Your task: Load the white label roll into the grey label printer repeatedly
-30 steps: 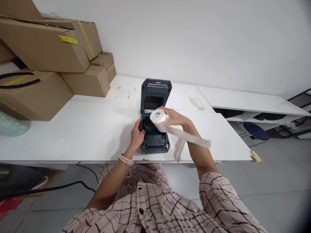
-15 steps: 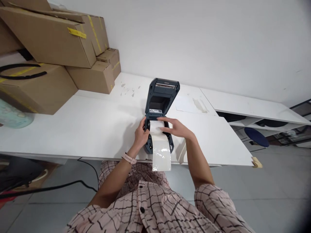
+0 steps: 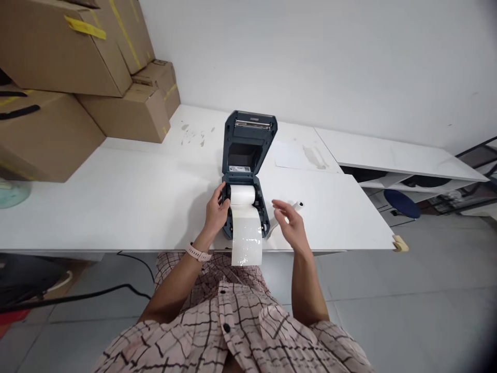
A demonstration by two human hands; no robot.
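Observation:
A dark label printer [image 3: 252, 147] stands on the white table with its lid tilted up. Inside it lies a white label roll [image 3: 243, 195], and a glossy strip of labels [image 3: 247, 241] runs out of its front and hangs over the table edge. My left hand [image 3: 217, 210] grips the printer's left side, thumb at the rim beside the roll. Off the printer's right side, my right hand [image 3: 290, 224] hovers with fingers apart and nothing in them. Behind it, a small white roll with a dark core [image 3: 298, 205] lies on the table, partly hidden by the hand.
Cardboard boxes [image 3: 120, 111] are stacked at the left on the table [image 3: 155, 207]. A pale green container [image 3: 13, 193] is at the far left edge. To the right are a lower shelf and a blue stool [image 3: 402, 203]. A wall rises behind.
My right hand has left the label roll and moved right, off the printer, uncovering the roll. My left hand stays on the printer's side. The view has shifted slightly.

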